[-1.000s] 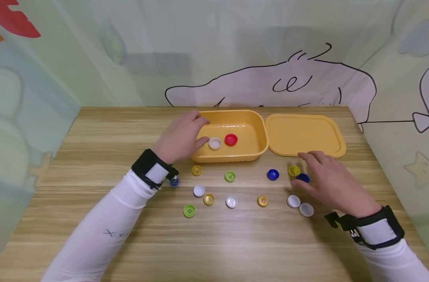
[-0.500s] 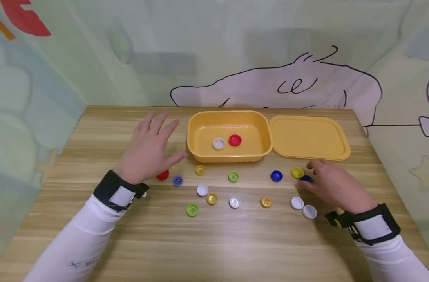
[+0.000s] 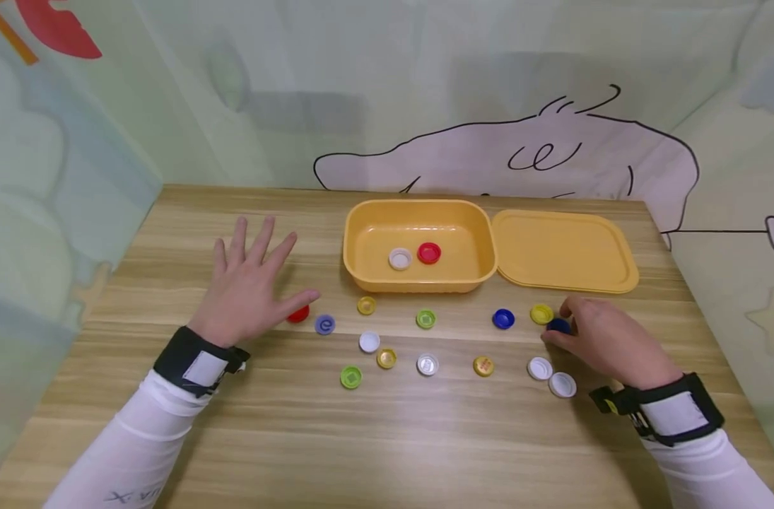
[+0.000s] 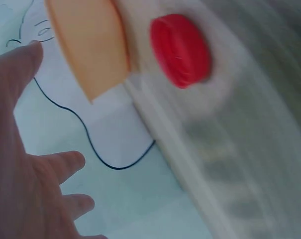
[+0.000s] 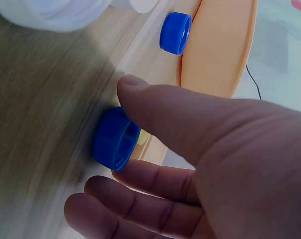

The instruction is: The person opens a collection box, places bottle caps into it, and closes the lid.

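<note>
My right hand (image 3: 609,343) is at a dark blue bottle cap (image 5: 115,139) at the table's right, pinching it between thumb and forefinger. In the right wrist view the other fingers curl beside the cap. My left hand (image 3: 240,297) hovers over the left of the table with its fingers spread, holding nothing. Its thumb tip overlaps a red bottle cap (image 3: 299,314) in the head view; the left wrist view shows that cap apart from the fingers. A yellow cap (image 3: 542,314) lies beside the pinched one.
An orange-yellow box (image 3: 420,286) at the back holds a white cap (image 3: 400,259) and a red cap (image 3: 429,253). Its flat lid (image 3: 565,251) lies to the right. Several caps, including a blue cap (image 3: 504,319) and a green cap (image 3: 351,377), are scattered in front.
My left hand has moved left from over the box, uncovering the red cap on the table. The right hand has lowered and drawn its thumb and forefinger together on the dark blue cap.
</note>
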`<action>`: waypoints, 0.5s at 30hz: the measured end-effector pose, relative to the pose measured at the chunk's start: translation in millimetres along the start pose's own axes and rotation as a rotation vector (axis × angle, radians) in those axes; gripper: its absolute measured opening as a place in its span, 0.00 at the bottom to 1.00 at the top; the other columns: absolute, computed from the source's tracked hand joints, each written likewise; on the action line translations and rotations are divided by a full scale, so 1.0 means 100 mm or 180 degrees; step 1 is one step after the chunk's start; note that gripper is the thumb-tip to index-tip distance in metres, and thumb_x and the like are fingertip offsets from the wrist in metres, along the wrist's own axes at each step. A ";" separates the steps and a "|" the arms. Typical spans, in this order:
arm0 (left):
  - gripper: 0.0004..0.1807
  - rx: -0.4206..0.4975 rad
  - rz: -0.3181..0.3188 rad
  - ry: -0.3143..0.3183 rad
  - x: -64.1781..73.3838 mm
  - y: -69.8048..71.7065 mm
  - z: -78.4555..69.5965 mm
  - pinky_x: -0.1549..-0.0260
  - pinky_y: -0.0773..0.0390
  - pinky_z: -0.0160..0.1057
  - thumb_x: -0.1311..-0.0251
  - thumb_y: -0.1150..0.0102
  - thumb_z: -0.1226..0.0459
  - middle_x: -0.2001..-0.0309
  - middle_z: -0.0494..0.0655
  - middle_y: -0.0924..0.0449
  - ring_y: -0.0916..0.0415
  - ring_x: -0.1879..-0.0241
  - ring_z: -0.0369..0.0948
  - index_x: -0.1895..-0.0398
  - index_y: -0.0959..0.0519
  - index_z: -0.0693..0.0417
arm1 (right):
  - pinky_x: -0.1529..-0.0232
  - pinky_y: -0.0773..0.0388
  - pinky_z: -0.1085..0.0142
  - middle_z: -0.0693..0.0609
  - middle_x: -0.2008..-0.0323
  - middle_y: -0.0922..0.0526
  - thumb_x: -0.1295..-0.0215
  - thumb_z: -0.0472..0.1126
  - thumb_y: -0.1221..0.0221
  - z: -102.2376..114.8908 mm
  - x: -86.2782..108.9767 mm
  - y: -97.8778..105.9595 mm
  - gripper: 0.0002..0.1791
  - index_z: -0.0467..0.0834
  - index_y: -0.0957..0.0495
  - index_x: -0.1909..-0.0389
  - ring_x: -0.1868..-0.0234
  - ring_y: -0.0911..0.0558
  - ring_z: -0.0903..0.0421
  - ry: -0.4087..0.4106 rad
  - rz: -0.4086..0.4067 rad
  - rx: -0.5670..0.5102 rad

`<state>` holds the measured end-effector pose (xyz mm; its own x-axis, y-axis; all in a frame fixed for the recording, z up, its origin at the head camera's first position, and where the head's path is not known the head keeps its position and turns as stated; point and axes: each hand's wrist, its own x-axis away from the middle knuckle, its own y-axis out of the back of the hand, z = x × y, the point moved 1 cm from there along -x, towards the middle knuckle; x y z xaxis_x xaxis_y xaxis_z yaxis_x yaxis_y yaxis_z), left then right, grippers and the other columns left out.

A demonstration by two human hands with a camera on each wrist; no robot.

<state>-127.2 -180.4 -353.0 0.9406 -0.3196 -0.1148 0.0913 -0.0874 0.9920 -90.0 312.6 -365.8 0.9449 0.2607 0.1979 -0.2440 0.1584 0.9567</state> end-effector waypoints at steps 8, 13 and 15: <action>0.52 0.0025 0.0147 0.0254 0.07 -0.18 0.09 0.44 0.68 0.74 0.48 0.68 0.24 0.27 0.55 0.68 0.87 0.36 0.57 0.27 0.48 0.46 | 0.82 0.30 0.64 0.52 0.78 0.24 0.45 0.48 0.34 -0.02 -0.01 0.02 0.18 0.37 0.25 0.66 0.80 0.29 0.58 -0.0033 0.0042 -0.0011; 0.51 0.0021 0.0161 0.0305 0.11 -0.26 0.14 0.43 0.71 0.73 0.47 0.69 0.25 0.27 0.55 0.66 0.87 0.36 0.56 0.27 0.49 0.46 | 0.81 0.27 0.63 0.48 0.74 0.23 0.43 0.48 0.35 0.05 -0.02 0.21 0.20 0.36 0.27 0.63 0.78 0.28 0.56 -0.0084 0.0034 0.0023; 0.51 0.0029 0.0167 0.0315 0.13 -0.29 0.16 0.43 0.73 0.72 0.47 0.69 0.25 0.27 0.55 0.67 0.87 0.36 0.56 0.26 0.49 0.46 | 0.79 0.25 0.62 0.46 0.72 0.21 0.43 0.47 0.35 0.13 -0.05 0.32 0.21 0.35 0.27 0.60 0.77 0.27 0.55 -0.0048 0.0006 0.0065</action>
<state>-122.5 -196.9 -383.9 0.9717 -0.2293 -0.0564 0.0385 -0.0816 0.9959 -99.5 304.6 -333.2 0.9477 0.2466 0.2028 -0.2416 0.1385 0.9604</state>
